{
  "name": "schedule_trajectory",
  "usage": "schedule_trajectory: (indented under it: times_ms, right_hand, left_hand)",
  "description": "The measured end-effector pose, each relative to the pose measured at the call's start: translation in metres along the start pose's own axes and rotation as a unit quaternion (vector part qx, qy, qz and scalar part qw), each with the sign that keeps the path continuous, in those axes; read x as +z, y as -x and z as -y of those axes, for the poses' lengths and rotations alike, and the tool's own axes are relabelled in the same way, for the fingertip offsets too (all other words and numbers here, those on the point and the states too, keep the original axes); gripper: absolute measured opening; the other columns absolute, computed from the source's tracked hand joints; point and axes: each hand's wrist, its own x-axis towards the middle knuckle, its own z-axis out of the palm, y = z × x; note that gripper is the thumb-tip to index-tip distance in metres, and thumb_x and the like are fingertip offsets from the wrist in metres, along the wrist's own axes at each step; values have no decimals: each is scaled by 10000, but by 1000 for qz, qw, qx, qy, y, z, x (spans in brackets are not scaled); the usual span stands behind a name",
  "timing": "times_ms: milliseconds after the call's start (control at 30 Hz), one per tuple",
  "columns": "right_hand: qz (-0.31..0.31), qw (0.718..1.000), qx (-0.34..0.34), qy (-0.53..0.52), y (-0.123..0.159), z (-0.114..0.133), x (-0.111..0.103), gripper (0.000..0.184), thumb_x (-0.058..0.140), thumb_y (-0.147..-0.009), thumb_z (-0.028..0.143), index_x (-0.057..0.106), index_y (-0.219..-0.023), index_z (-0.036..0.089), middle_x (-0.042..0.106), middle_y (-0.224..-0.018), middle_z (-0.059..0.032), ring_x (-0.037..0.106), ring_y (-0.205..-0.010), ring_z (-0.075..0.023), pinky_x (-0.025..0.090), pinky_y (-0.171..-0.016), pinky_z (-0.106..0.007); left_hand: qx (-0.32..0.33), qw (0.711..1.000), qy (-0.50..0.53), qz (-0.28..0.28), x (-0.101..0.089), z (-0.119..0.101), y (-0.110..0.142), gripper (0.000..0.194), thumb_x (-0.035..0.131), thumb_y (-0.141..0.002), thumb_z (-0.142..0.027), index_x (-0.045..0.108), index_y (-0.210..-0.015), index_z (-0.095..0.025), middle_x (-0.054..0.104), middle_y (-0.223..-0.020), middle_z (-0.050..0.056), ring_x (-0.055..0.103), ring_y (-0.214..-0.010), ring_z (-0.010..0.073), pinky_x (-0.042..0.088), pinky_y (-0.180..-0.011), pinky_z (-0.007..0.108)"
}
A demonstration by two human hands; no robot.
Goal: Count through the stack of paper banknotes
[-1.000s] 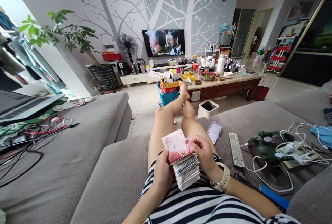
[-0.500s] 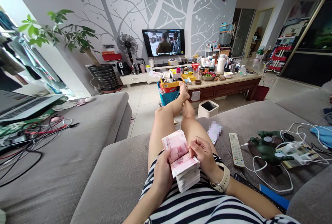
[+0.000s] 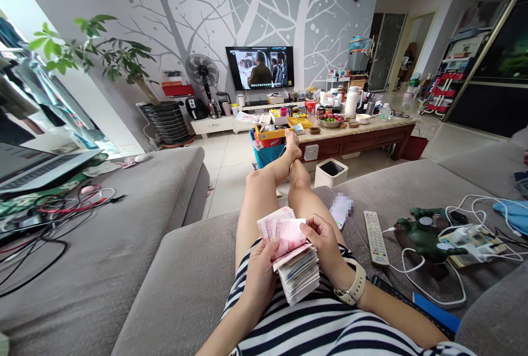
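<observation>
A thick folded stack of pinkish-red banknotes (image 3: 299, 276) rests above my lap, its layered edges facing me. My left hand (image 3: 260, 270) is closed around the left side of the stack, thumb on top. With thumb and fingers, my right hand (image 3: 319, 237) pinches the top right corner of a raised banknote (image 3: 291, 235). Other notes lie flat behind it, pointing away from me. A pale watch (image 3: 351, 283) is strapped on my right wrist. The fingers under the stack are hidden.
On the sofa to my right lie a phone (image 3: 340, 210), a remote control (image 3: 375, 239), a dark green figure (image 3: 429, 237) and a power strip (image 3: 474, 248) with white cables. A laptop (image 3: 45, 171) and tangled cords (image 3: 53, 210) are at left. Ahead stands a cluttered coffee table (image 3: 355, 138) beside a white bin (image 3: 331, 173).
My right hand has lifted the near part of a banknote up and away from me. The stack's layered edges now show more. My left hand has stayed nearly in place.
</observation>
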Motion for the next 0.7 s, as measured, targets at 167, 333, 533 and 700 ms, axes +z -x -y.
schedule_trajectory:
  times_ms: [167, 333, 533, 700]
  right_hand:
    - [-5, 1000, -8, 19, 0, -2, -1, 286, 586, -808, 348, 444, -623, 183, 373, -587, 51, 329, -562, -102, 286, -519, -231]
    - [-8, 1000, -11, 17, 0, -2, -1, 275, 582, -810, 343, 450, -630, 182, 385, -596, 48, 343, -572, -105, 299, -529, -230]
    - [-9, 1000, -9, 15, 1, -1, 0, 280, 586, -804, 351, 451, -627, 182, 379, -589, 50, 336, -561, -101, 289, -516, -227]
    - [-5, 1000, -11, 5, 1, 1, 0, 281, 586, -802, 347, 446, -622, 184, 380, -584, 49, 331, -556, -100, 286, -512, -226]
  left_hand:
    - [16, 999, -17, -22, -1, 1, -2, 162, 631, -699, -366, 629, -641, -215, 633, -583, -22, 637, -601, 199, 506, -566, 328]
    - [38, 999, 5, -34, -6, 10, -9, 183, 552, -766, -347, 588, -628, -232, 664, -659, -29, 684, -779, 242, 556, -671, 381]
    - [32, 999, 7, -39, -8, 16, -14, 235, 523, -774, -454, 630, -692, -262, 711, -774, -52, 664, -974, 287, 581, -705, 442]
    - [31, 998, 11, -49, -9, 17, -15, 256, 570, -725, -509, 644, -694, -265, 719, -792, -50, 643, -1014, 320, 571, -638, 431]
